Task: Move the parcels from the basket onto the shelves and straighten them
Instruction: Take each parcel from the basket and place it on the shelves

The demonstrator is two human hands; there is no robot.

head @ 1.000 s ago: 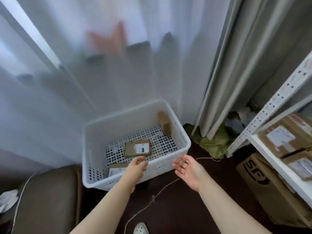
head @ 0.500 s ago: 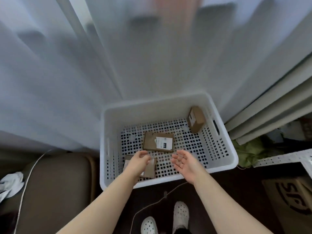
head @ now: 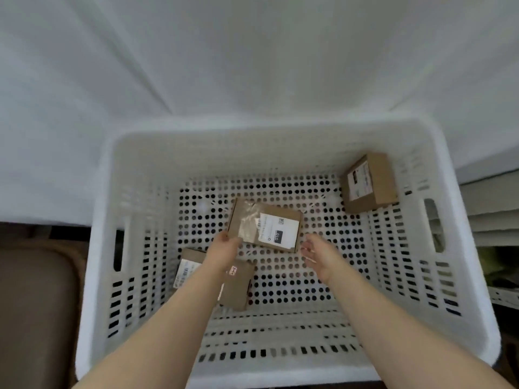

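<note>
the middle parcel point(head: 265, 228) lies flat on the perforated floor of the white basket point(head: 157, 164), label up. my left hand point(head: 224, 248) touches its near left corner, fingers curled; i cannot tell whether it grips. my right hand point(head: 318, 255) is spread just beside the parcel's right edge, holding nothing. a second parcel point(head: 237, 287) lies under my left forearm, and a third parcel point(head: 369, 182) leans in the far right corner.

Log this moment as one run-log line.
phase: reaching | left hand: touching middle parcel | right hand: open, beside it | basket: three parcels
</note>
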